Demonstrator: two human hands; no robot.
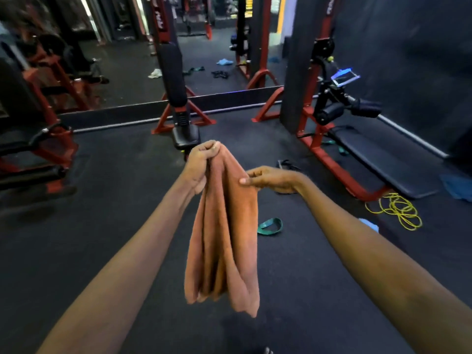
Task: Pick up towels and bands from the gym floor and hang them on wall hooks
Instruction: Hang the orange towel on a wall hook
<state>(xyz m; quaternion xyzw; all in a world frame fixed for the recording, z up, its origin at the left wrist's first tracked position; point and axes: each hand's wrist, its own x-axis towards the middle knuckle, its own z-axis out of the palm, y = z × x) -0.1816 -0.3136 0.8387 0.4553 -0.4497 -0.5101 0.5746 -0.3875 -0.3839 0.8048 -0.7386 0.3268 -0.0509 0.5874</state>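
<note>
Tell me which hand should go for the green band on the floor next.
Probably right. The left hand grips the towel by its bunched top, bearing it; the right hand only pinches an edge, and the green band lies on the floor on that side.

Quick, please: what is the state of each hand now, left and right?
Left hand: closed, grips the top of the hanging orange towel.
Right hand: closed, pinches the towel's side edge.

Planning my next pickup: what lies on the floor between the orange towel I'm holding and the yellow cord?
Head view: past the orange towel lies a green band, then a light blue cloth nearer the yellow cord.
</note>
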